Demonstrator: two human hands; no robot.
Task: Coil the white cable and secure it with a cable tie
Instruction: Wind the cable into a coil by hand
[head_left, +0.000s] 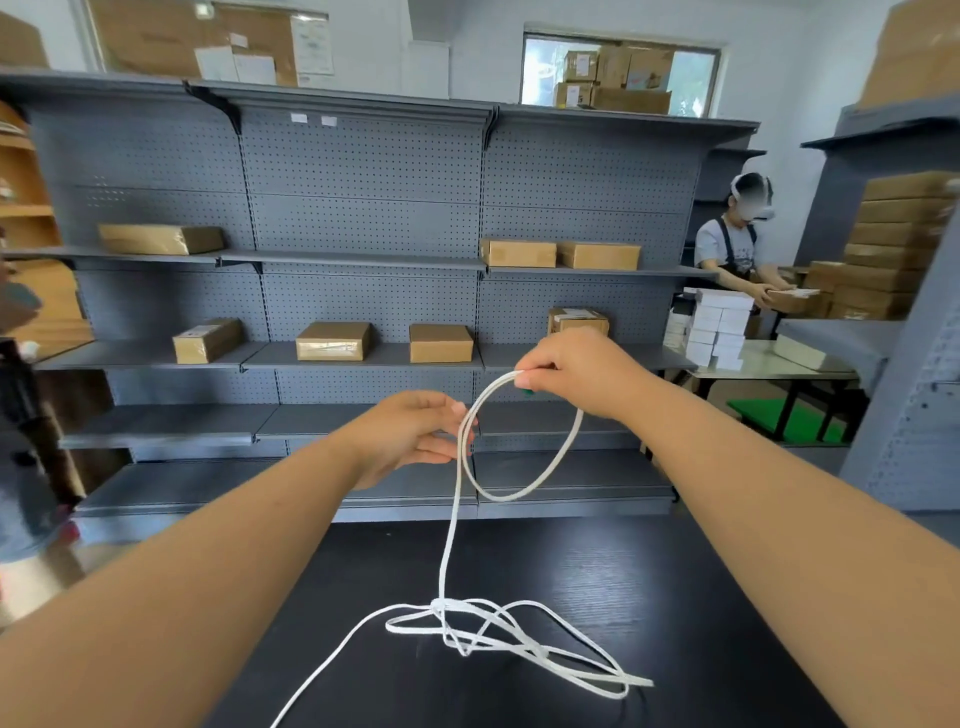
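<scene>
White cable (545, 470): one loop, two hands holding

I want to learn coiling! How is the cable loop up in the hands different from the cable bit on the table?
The held loop is one neat round ring in the air, pinched by the right hand and touched by the left hand. The loose cable on the black table sprawls in tangled, crossing strands, untouched. Both are the same white cable, joined by one hanging strand.

Bright, even daylight from the far window (618, 73); soft shadows, faint sheen on the dark counter (571, 561); edges bend, left edge blurred.
</scene>
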